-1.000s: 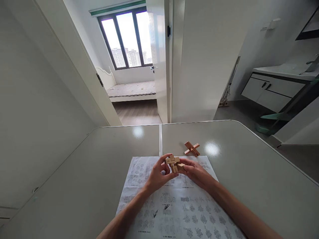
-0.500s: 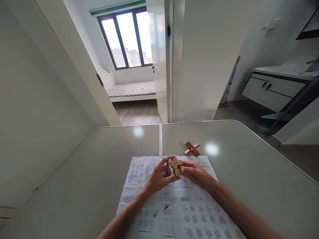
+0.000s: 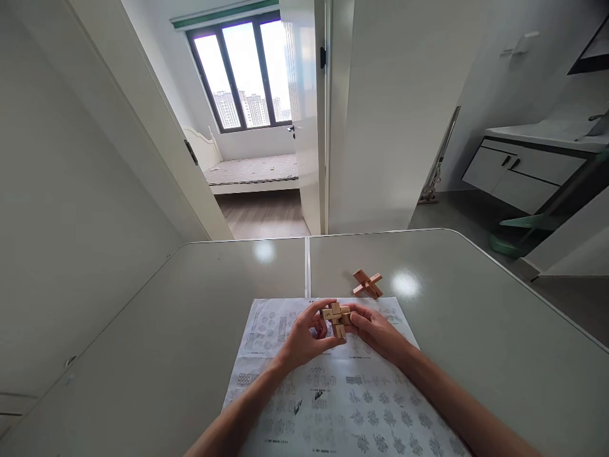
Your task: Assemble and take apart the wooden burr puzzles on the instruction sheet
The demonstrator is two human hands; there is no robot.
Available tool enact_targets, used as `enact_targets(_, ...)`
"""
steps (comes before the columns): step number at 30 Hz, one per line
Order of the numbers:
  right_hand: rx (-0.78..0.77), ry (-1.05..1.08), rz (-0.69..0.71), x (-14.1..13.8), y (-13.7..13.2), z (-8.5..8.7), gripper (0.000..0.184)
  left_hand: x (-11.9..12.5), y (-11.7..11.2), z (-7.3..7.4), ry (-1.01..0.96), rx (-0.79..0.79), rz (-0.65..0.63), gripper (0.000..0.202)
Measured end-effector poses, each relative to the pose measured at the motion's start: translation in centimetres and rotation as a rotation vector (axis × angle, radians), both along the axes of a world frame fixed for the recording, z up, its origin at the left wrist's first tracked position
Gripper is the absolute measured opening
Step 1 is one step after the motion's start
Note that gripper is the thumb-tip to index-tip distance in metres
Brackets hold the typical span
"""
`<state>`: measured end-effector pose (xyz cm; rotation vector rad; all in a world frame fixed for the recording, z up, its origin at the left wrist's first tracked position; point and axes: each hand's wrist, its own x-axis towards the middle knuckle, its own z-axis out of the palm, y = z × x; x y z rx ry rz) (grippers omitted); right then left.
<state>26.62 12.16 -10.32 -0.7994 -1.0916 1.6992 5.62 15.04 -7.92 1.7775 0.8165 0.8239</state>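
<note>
Blocks of pale wood (image 3: 335, 313), apparently largely interlocked, are clasped above the sheet (image 3: 333, 406) in the grip of the left hand (image 3: 303, 336) and right hand (image 3: 375, 327) in the head view, though whether any piece remains unfitted cannot be told.

Glossy grey table (image 3: 476, 304), pale seam (image 3: 307, 266); printed white sheet (image 3: 328, 403) flat, reddish wooden cross (image 3: 366, 284) beside sheet's far edge
</note>
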Motion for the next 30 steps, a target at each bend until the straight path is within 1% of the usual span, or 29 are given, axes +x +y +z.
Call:
enact_targets(6,0.029,-0.152,-0.095,0.2,0.0,-0.4,0.056,0.0,0.1,-0.2,0.027,0.054,0.048,0.065)
enact_targets(11,0.072,-0.199,-0.155,0.1,-0.2,-0.1,0.05,0.0,0.1,-0.7,0.089,0.107,0.095,0.065)
enact_targets(14,0.088,-0.203,-0.175,-0.2,-0.3,0.1,0.046,0.0,-0.1,-0.8,0.122,0.137,0.096,0.064)
enact_targets(17,0.096,-0.198,-0.166,-0.3,-0.3,0.0,0.044,0.1,-0.3,-0.6,0.131,0.157,0.096,0.064)
enact_targets(23,0.132,-0.241,-0.103,-0.2,-0.3,0.2,0.041,0.0,-0.4,-0.3,0.171,0.194,0.085,0.061)
enact_targets(30,0.122,-0.23,-0.081,0.0,-0.5,0.7,0.04,0.1,-0.5,-0.3,0.202,0.226,0.096,0.063)
